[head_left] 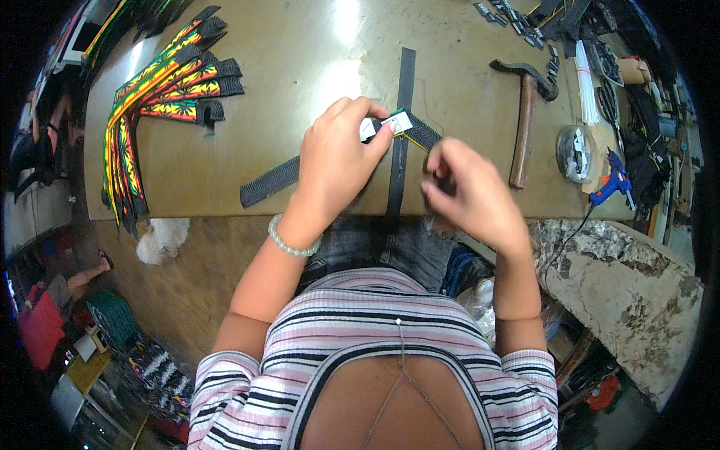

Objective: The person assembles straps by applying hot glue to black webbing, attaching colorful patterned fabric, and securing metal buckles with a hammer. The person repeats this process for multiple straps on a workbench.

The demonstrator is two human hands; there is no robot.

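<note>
My left hand (pixel 341 154) is closed, thumb and fingers pinching a black woven strap (pixel 270 182) near its middle. A small white label (pixel 398 123) with print lies on the strap at my fingertips, and another white piece shows beneath them. The strap crosses over a flat black strip (pixel 405 79) that runs toward me on the table. Beside the strap's right end is my right hand (pixel 472 187), slightly blurred, fingers curled with the thumb apart; nothing shows between them.
Patterned red, yellow and green straps (pixel 161 82) lie in a bundle at left. To the right are a hammer (pixel 526 112), a round clear container (pixel 576 154) and a blue glue gun (pixel 615 178) with its cord. Small dark-and-white pieces (pixel 517 22) lie scattered at the far right.
</note>
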